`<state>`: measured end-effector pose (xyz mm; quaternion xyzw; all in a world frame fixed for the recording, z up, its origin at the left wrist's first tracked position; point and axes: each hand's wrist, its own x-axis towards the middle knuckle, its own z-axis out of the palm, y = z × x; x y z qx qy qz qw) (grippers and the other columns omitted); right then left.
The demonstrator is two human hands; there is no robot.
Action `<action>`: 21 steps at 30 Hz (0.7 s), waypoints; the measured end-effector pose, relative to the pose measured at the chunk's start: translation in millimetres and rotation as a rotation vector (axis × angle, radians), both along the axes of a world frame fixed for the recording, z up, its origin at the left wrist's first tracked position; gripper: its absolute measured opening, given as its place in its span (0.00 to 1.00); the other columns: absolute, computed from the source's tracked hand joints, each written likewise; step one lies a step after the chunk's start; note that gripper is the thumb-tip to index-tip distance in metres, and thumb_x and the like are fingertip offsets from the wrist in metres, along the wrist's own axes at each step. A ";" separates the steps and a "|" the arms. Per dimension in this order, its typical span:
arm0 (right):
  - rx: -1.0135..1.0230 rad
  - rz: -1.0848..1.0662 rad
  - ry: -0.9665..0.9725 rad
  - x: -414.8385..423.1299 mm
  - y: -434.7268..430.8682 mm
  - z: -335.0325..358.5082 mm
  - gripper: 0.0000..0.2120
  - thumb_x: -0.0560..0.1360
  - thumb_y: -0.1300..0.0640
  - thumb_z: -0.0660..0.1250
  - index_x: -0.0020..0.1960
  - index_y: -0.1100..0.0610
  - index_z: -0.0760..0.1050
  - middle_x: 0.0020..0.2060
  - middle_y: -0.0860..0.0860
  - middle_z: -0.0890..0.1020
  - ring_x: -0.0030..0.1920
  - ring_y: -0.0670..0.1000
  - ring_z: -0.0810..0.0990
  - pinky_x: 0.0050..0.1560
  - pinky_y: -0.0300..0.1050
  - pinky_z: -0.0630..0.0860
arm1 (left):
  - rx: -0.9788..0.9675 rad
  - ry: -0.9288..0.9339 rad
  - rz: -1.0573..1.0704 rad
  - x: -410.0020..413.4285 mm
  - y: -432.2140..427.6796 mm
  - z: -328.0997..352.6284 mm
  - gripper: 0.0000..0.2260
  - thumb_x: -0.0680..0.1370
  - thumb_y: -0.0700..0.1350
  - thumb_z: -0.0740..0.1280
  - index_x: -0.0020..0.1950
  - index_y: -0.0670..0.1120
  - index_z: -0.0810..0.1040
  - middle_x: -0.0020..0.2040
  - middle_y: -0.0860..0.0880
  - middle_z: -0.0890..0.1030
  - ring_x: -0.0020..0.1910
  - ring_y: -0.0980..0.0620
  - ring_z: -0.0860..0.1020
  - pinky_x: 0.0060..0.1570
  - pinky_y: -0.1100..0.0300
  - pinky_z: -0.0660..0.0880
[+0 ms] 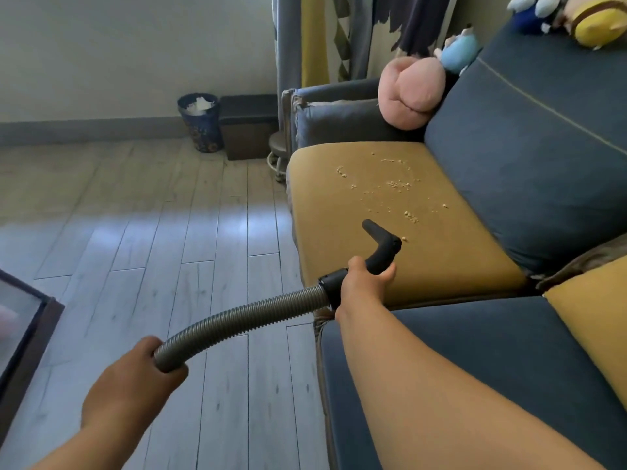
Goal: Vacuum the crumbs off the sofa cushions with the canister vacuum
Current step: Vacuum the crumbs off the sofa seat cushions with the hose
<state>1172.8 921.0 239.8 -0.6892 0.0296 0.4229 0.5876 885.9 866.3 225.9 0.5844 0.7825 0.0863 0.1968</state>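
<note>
Pale crumbs (393, 186) lie scattered over the yellow seat cushion (325, 205) of the blue sofa. My right hand (364, 283) grips the black bent handle (381, 244) of the vacuum hose, which hovers over the front part of that cushion; its tip points away, short of most crumbs. One crumb lies right beside the handle's bend. My left hand (135, 381) holds the grey ribbed hose (244, 317) lower down, over the floor. The canister itself is out of view.
A pink plush cushion (412, 93) leans in the sofa's far corner, with more soft toys (576, 18) on the backrest. A blue waste bin (202, 122) and a dark box (249, 127) stand by the wall. A glass-topped table's corner (23, 327) is at left.
</note>
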 end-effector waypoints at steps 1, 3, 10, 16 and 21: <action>-0.009 -0.024 -0.005 6.6 2.1 1.0 0.37 0.75 0.56 0.63 0.74 0.34 0.47 0.55 0.49 0.69 0.38 0.51 0.74 0.43 0.55 0.75 | 0.014 -0.007 -0.024 5.6 7.8 2.6 0.06 0.70 0.52 0.69 0.39 0.52 0.73 0.30 0.50 0.78 0.30 0.48 0.76 0.31 0.58 0.72; -0.031 -0.066 -0.009 22.4 4.1 3.0 0.36 0.75 0.55 0.63 0.74 0.35 0.48 0.56 0.50 0.69 0.37 0.52 0.73 0.42 0.54 0.73 | 0.041 -0.017 -0.080 18.8 20.6 5.7 0.07 0.70 0.51 0.69 0.39 0.53 0.72 0.29 0.51 0.78 0.29 0.49 0.76 0.29 0.59 0.70; -0.108 -0.162 0.050 77.4 0.2 1.8 0.35 0.75 0.55 0.63 0.75 0.36 0.51 0.61 0.52 0.73 0.51 0.57 0.74 0.42 0.56 0.73 | 0.110 0.098 -0.320 59.2 53.8 8.5 0.10 0.70 0.53 0.70 0.41 0.55 0.70 0.29 0.55 0.76 0.28 0.55 0.73 0.26 0.64 0.66; -0.141 -0.172 0.048 117.2 -6.5 -13.0 0.34 0.75 0.56 0.64 0.75 0.38 0.52 0.60 0.52 0.72 0.51 0.58 0.75 0.42 0.56 0.74 | 0.126 0.134 -0.468 93.5 69.5 -1.2 0.11 0.69 0.53 0.71 0.43 0.57 0.69 0.31 0.57 0.74 0.29 0.58 0.72 0.26 0.65 0.65; -0.189 -0.121 0.074 152.0 -5.8 -21.8 0.35 0.75 0.56 0.64 0.75 0.39 0.53 0.64 0.56 0.71 0.55 0.60 0.76 0.46 0.58 0.77 | 0.090 0.160 -0.528 123.3 85.4 -4.4 0.11 0.70 0.53 0.70 0.45 0.57 0.69 0.32 0.56 0.75 0.30 0.58 0.73 0.27 0.64 0.67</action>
